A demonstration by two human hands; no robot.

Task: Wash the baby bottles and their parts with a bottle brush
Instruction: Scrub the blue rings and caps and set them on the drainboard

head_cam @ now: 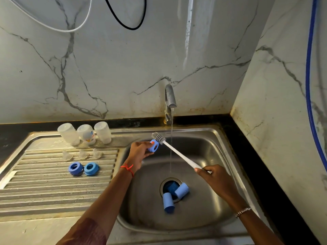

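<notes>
Left grip (139,152) is clenched on a blue screw ring (153,146), pinched at its edge by the fingertips. The ring sticks out past the fingers to the upper right, over the back-left part of the sink (221,138), with its hole facing the camera.

Right grip (214,179) is closed around the tail end of the bottle brush (180,153). The white handle runs up and to the left from that fist, and the grey bristle head sits right against the top-right rim of the ring, touching it. So the brush head is well away from the hand holding it and right at the other hand's fingertips.

The tap (170,98) is running. A thin stream (171,128) drops just right of the ring and crosses the brush handle in this view; can't tell if it actually hits it.

Down at the drain (170,181) two blue caps (182,190) lie on their sides, tipped over the edge of the hole, with something else blue sitting in it.

On the drainboard (53,188) to the left: three clear bottles (86,134) standing upside down in a row at the back, three clear teats (83,154) in front of them, then two more blue rings (76,168) side by side and touching. Red thread (127,168) on the left wrist, a bracelet (243,212) on the right.
</notes>
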